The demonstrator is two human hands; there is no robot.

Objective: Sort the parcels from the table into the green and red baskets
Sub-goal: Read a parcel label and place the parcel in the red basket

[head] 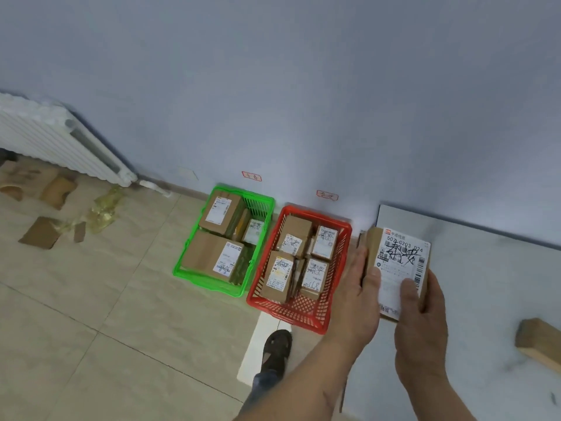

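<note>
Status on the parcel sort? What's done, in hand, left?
Done: the green basket holds about three parcels and the red basket about four, all labelled boxes. In hand: one labelled parcel, gripped by the left hand and right hand above the table. Left: at least one more box on the table's right edge; anything further right is out of view.

Beside the green basket (179, 270) of latticed plastic sits the red basket (315, 317); both hold brown parcels with white labels scrawled in black. The counter (485, 299) right of them is pale grey.
</note>
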